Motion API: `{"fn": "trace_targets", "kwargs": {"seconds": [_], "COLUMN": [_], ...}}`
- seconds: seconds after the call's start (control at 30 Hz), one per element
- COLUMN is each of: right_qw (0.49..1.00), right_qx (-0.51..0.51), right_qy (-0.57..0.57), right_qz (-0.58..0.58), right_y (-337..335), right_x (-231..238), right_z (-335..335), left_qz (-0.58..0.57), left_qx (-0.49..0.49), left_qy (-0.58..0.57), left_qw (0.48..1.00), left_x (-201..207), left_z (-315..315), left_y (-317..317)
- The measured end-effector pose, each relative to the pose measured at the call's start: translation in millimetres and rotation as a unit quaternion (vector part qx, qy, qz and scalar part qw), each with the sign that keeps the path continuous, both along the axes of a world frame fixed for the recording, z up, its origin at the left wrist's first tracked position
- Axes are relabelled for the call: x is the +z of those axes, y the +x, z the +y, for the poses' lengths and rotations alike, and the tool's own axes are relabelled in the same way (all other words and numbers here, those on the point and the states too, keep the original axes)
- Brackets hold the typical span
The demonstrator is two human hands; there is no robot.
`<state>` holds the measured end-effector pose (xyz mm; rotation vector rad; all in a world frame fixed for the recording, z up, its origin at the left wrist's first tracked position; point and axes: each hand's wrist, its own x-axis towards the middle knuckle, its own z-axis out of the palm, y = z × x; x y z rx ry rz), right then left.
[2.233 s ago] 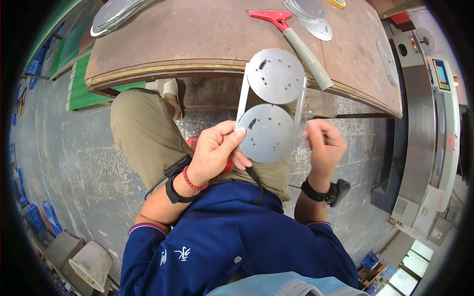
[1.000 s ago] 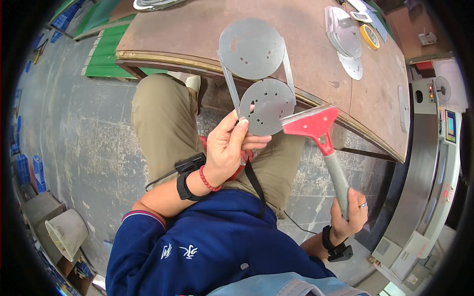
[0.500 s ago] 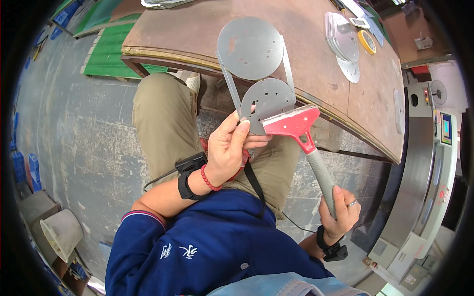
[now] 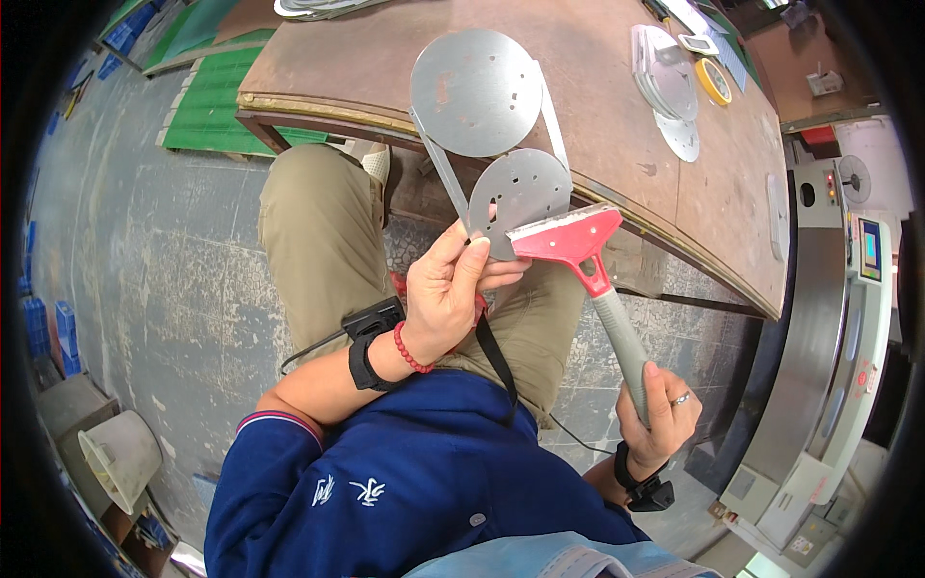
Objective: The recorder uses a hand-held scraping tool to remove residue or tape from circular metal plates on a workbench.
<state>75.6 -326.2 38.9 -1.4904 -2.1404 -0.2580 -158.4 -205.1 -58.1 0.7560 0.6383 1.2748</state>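
Note:
My left hand grips the near edge of a flat grey metal part, thumb on top and fingers beneath. The part has two round discs joined by narrow side strips, with small holes in it. Its far disc reaches over the table edge. In my right hand is a scraper with a red head and a grey ribbed handle, held near the handle's end. The scraper's blade edge lies against or just over the right side of the near disc; I cannot tell if it touches.
A brown worktable stands in front of me. On its right lie a stack of metal plates and a yellow tape roll. More plates lie at the far edge. A machine stands at right, a white bucket at lower left.
The metal part has tilted slightly, its far disc shifting a little left and away. The scraper and my right hand have shifted slightly left. Both grips are unchanged.

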Motion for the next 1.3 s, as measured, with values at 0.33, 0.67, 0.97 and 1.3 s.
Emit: {"fn": "trace_targets", "kwargs": {"seconds": [0.33,0.67,0.97,1.3], "right_qw": [1.000,0.997,0.995,0.983], "right_qx": [0.011,-0.010,-0.010,-0.009], "right_qy": [-0.001,0.000,0.034,0.044], "right_qz": [-0.018,-0.077,-0.094,-0.178], "right_y": [-13.2,-23.3,-10.6,0.6], "right_x": [0.4,-1.7,-7.8,6.4], "right_z": [-0.8,-6.9,-6.3,-8.7], "left_qz": [-0.016,0.042,0.019,0.028], "left_qx": [0.053,0.084,0.060,-0.025], "left_qy": [0.030,0.091,0.050,-0.026], "left_qw": [0.998,0.991,0.997,0.999], "left_x": [-9.2,-17.4,-7.5,-2.5], "left_z": [0.4,0.4,3.3,6.5], "left_y": [6.0,4.0,1.2,-5.0]}}
